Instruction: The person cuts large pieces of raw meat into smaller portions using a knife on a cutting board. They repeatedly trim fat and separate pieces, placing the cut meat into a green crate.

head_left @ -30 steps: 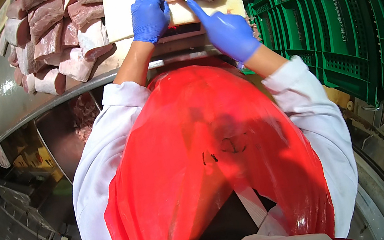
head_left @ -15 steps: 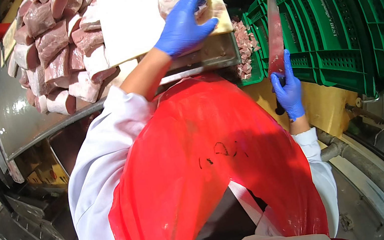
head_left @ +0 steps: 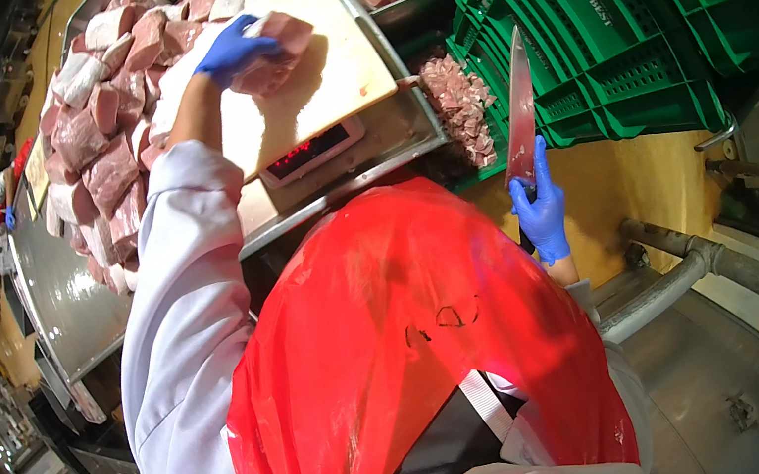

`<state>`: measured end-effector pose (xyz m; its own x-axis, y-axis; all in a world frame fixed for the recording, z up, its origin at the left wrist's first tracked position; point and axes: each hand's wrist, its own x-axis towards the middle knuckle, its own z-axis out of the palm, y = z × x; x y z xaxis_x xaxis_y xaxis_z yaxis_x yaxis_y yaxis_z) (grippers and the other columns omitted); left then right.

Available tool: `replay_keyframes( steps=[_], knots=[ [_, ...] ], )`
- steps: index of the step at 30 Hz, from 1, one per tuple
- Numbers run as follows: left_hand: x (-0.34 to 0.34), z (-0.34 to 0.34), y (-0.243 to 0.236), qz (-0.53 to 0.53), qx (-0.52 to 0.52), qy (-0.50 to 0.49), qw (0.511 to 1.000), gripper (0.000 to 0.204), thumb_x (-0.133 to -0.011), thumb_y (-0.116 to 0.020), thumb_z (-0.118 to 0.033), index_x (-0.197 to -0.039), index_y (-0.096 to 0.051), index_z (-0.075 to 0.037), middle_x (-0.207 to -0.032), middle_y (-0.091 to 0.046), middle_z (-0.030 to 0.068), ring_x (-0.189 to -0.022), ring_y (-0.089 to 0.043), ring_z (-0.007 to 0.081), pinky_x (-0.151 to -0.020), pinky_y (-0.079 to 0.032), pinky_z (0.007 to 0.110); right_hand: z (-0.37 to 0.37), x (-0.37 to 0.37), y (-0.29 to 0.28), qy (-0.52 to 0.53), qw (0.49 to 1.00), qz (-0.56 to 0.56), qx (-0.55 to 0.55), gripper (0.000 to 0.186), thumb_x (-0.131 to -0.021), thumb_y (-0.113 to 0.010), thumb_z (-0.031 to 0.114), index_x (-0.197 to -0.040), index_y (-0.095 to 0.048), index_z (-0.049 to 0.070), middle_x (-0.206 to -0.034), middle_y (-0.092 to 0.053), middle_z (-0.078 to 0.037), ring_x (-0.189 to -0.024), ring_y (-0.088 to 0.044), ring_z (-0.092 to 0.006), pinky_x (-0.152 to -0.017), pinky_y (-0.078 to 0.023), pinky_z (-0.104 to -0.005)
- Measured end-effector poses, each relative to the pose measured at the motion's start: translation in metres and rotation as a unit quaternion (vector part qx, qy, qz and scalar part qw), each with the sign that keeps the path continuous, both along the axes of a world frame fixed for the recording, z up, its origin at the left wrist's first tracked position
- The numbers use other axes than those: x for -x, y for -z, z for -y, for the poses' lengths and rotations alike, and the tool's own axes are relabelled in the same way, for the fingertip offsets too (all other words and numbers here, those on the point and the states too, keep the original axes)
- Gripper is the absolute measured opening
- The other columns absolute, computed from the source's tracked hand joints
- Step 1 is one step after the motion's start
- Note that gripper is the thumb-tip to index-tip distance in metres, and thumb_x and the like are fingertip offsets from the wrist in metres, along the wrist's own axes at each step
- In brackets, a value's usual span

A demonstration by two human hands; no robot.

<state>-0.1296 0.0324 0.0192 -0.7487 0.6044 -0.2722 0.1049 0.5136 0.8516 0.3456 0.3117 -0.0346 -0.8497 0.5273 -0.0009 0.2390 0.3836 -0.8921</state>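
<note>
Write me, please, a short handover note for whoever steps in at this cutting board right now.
Left hand: blue glove, gripping a piece of meat on the pale cutting board.
Right hand: blue glove, holding the knife blade up, off to the side near the green crates.
Uncut slabs are piled left of the board; small chunks lie in the bin to its right.
Done: some meat already cubed. Left: the piece under the left hand, uncut, and the pile.

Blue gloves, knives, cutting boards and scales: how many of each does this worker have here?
Blue rubber gloves: 2, on the left hand and the right hand
Long steel knife: 1
Pale cutting board: 1
Steel scale with red display: 1
Total: 5
</note>
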Motion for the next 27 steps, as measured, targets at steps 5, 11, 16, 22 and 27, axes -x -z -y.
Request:
replay_keyframes(
  steps=[5,11,16,22,27],
  knots=[
    [-0.010,0.066,0.033,0.284,-0.330,-0.162,0.886,0.049,-0.088,-0.061,-0.013,-0.135,-0.055,-0.002,-0.124,-0.067,0.0134,-0.113,-0.065,0.0279,-0.100,-0.053,0.043,-0.012,-0.014,0.018,0.027,1.000,0.001,0.011,0.080,-0.094,-0.061,0.005,-0.163,-0.023,0.015,-0.068,-0.063,-0.008,-0.053,-0.057,-0.0139,-0.054,-0.049,-0.0329],
    [-0.091,0.016,0.032,0.372,-0.606,-0.165,0.683,0.061,-0.089,-0.058,-0.032,-0.143,-0.051,-0.003,-0.140,-0.059,0.0156,-0.129,-0.055,0.0335,-0.113,-0.041,0.052,-0.026,-0.002,0.005,0.008,0.999,0.028,0.025,0.081,-0.095,-0.059,0.002,-0.164,-0.020,0.020,-0.077,-0.066,-0.004,-0.059,-0.055,-0.0084,-0.054,-0.051,-0.0279],
    [-0.067,-0.066,-0.138,-0.214,-0.566,-0.124,0.787,0.041,-0.092,-0.063,-0.016,-0.131,-0.059,-0.007,-0.133,-0.060,0.0110,-0.124,-0.058,0.0290,-0.110,-0.045,0.043,-0.038,0.016,0.002,-0.002,1.000,0.001,-0.022,0.082,-0.095,-0.060,0.002,-0.164,-0.020,0.020,-0.078,-0.068,-0.004,-0.058,-0.056,-0.0091,-0.054,-0.052,-0.0291],
    [0.063,-0.173,-0.171,-0.729,-0.158,-0.196,0.636,0.047,-0.086,-0.070,-0.019,-0.132,-0.060,-0.008,-0.128,-0.058,0.0241,-0.123,-0.051,0.0403,-0.109,-0.041,0.051,-0.028,0.025,-0.003,0.001,1.000,0.012,0.001,0.082,-0.094,-0.061,0.004,-0.164,-0.021,0.019,-0.077,-0.068,-0.004,-0.056,-0.057,-0.0101,-0.053,-0.051,-0.0297],
    [0.167,-0.146,-0.057,-0.584,0.151,0.084,0.793,0.072,-0.078,-0.073,-0.023,-0.145,-0.048,-0.010,-0.138,-0.052,0.0303,-0.135,-0.044,0.0479,-0.113,-0.039,0.052,-0.017,0.021,0.005,-0.028,0.999,-0.002,-0.026,0.081,-0.095,-0.060,0.005,-0.164,-0.020,0.017,-0.078,-0.068,-0.005,-0.056,-0.057,-0.0104,-0.054,-0.050,-0.0294]
  ],
)
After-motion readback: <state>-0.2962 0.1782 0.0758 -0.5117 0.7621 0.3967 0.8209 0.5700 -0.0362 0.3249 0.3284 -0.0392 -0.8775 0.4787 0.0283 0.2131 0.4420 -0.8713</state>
